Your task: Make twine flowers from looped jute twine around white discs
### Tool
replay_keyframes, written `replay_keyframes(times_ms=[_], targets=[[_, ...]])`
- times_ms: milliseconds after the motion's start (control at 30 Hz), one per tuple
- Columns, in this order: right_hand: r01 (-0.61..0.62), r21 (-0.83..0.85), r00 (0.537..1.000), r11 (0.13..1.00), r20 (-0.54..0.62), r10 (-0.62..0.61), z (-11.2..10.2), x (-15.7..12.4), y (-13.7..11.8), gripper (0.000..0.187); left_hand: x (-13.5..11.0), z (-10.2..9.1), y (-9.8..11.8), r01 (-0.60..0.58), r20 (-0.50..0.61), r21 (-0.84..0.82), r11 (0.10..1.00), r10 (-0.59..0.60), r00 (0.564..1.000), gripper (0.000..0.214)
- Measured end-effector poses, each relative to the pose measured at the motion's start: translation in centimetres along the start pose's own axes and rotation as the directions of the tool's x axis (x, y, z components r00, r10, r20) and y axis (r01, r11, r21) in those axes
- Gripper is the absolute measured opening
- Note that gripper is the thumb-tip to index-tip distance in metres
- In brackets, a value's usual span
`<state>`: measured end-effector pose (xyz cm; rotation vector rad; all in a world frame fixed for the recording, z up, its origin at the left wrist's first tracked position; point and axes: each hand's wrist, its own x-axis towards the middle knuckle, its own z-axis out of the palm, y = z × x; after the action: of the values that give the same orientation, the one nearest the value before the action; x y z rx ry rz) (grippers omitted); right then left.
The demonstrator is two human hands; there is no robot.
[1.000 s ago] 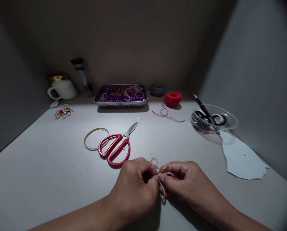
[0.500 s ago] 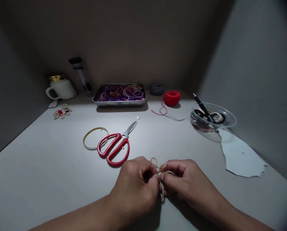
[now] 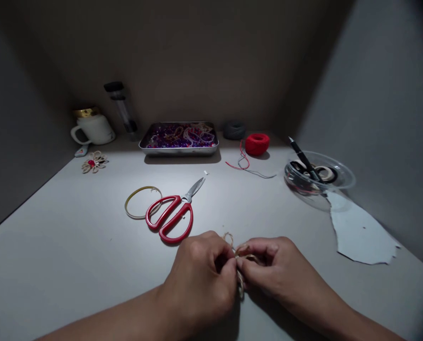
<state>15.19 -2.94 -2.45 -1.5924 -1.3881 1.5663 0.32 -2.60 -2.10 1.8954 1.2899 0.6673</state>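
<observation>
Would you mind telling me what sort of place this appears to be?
Probably a craft corner: a tray of beads, scissors and a ball of red thread sit on one table.

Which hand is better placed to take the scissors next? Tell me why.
Probably the left hand: the red-handled scissors lie just beyond it. The right hand is farther away; both hold the looped twine.

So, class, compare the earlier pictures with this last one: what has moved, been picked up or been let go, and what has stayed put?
Nothing has clearly moved on the table; the whole view only shifts slightly. Nothing was taken hold of or let go: the left hand and right hand still pinch the looped twine. The scissors, bead tray and red thread stayed put.
</observation>
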Motion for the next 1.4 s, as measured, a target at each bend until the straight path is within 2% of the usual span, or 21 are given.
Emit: replay_keyframes(times_ms=[133, 233, 367, 467, 600, 700, 1033, 1200, 1400], targets=[[0.043, -0.005, 0.999, 0.999, 0.002, -0.043, 0.2, -0.3, -0.2, 0.013, -0.4, -0.1, -0.2, -0.145, 0.002, 0.143, 0.979, 0.146, 0.989, 0.016], [0.066, -0.004, 0.998, 0.998, -0.002, -0.066, 0.3, -0.5, -0.3, 0.015, -0.4, -0.3, -0.2, -0.192, 0.021, 0.195, 0.962, 0.192, 0.981, 0.016], [0.078, -0.016, 0.997, 0.997, -0.013, -0.078, 0.4, -0.5, -0.3, 0.016, -0.4, -0.3, -0.3, -0.246, 0.032, 0.2, 0.948, 0.245, 0.969, 0.013], [0.036, 0.0, 0.999, 0.999, -0.026, -0.036, 0.4, -0.3, -0.3, 0.014, -0.2, -0.2, -0.6, -0.246, 0.017, 0.157, 0.956, 0.247, 0.969, 0.013], [-0.009, 0.074, 1.0, 0.997, 0.006, 0.009, 0.2, -0.2, -0.4, 0.012, 0.2, -0.3, -0.5, -0.16, -0.009, 0.069, 0.985, 0.161, 0.987, 0.015], [-0.019, 0.109, 1.0, 0.994, 0.023, 0.017, 0.2, -0.2, -0.5, 0.012, 0.4, -0.4, -0.2, -0.057, 0.024, 0.007, 0.998, 0.057, 0.998, 0.016], [-0.024, 0.186, 0.999, 0.982, 0.046, 0.016, 0.0, -0.2, -0.8, 0.013, 0.6, -0.6, 0.1, 0.126, 0.062, -0.097, 0.987, -0.121, 0.991, 0.013], [-0.058, 0.25, 0.997, 0.967, 0.065, 0.043, -0.1, -0.2, -0.7, 0.011, 0.8, -0.5, -0.2, 0.254, 0.106, -0.252, 0.934, -0.235, 0.966, 0.008], [-0.099, 0.381, 0.992, 0.919, 0.107, 0.062, -0.6, 0.2, -0.4, 0.011, 1.5, -0.9, -0.1, 0.375, 0.061, -0.444, 0.813, -0.39, 0.919, 0.005]])
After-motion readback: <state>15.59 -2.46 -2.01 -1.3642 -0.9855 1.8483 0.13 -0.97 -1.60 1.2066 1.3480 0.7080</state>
